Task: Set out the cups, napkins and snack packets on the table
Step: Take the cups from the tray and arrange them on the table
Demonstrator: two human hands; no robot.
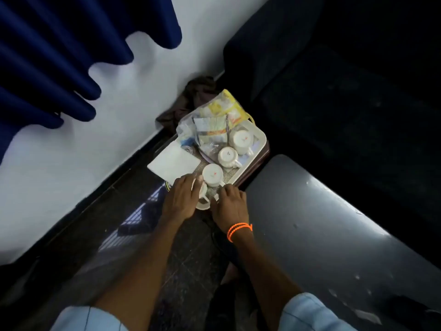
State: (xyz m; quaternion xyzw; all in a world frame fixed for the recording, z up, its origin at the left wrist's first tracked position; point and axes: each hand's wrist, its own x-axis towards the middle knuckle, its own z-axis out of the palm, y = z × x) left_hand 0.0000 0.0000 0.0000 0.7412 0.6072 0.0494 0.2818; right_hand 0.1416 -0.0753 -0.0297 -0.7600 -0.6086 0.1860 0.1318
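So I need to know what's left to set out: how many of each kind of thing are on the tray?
Upturned white cups: 3
Cup under the left hand: 1
Napkin stack: 1
Clear bag of snack packets: 1, packets inside uncountable
Total: 6

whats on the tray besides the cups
A clear bag of snack packets fills the far end of the tray, with white napkins overhanging its left edge. Anything under the bag is hidden.

Three upturned white cups (228,157) on one tray (262,137), a fourth cup (202,191) under the hands (partly hidden), one napkin stack (173,163).
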